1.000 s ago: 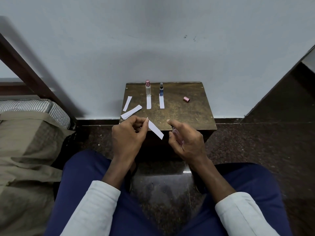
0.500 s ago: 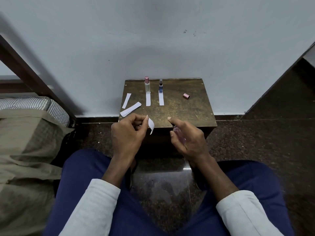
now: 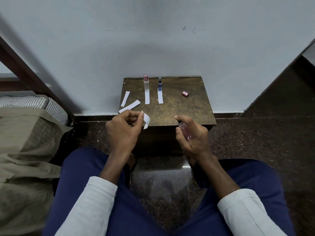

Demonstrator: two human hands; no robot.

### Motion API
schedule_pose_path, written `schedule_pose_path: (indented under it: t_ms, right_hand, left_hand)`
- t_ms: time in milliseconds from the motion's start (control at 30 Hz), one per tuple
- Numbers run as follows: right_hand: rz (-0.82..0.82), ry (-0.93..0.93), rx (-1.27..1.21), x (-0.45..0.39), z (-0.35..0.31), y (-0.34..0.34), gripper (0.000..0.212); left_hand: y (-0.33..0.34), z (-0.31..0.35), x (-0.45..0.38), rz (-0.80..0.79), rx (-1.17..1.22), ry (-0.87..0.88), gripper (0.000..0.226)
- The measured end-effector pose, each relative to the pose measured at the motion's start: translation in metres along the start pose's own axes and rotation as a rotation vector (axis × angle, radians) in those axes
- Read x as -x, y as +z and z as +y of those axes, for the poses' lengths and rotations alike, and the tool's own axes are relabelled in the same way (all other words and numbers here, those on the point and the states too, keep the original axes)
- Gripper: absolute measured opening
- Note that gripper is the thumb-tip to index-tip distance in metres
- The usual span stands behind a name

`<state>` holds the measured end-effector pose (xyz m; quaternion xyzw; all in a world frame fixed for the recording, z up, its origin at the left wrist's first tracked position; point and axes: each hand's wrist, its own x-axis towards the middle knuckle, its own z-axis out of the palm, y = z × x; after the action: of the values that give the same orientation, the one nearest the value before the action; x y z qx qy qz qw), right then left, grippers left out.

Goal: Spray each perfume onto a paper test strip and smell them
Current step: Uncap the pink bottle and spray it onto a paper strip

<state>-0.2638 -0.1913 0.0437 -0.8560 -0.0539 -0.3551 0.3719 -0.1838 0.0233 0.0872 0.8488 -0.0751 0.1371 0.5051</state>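
Against the pale wall stands a small brown counter [image 3: 187, 108]. Near its front edge the left hand [image 3: 122, 130] pinches a curled paper test strip [image 3: 146, 120]. To the right, the right hand [image 3: 192, 133] grips a pink perfume bottle [image 3: 184, 132], forefinger on top.

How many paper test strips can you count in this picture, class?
5. Two loose strips at the table's left, one before the clear bottle, one before the blue bottle, one curled strip pinched in the left hand.
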Motion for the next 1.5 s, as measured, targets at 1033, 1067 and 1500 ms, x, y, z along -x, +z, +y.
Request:
schedule_pose_path:
  t_ms: [1033,1067,1500]
  right_hand:
    - [0.073,0.013,0.029,0.0,0.006,-0.01,0.035]
    - [0.058,0.008,0.038,0.0,0.006,-0.01,0.037]
    - [0.01,0.437,-0.156,-0.004,0.009,-0.004,0.039]
  left_hand:
    - [0.007,0.007,0.003,-0.066,0.108,-0.091,0.011]
    - [0.007,0.006,0.003,-0.067,0.113,-0.092,0.011]
    - [0.013,-0.007,-0.001,-0.159,0.044,0.048,0.01]
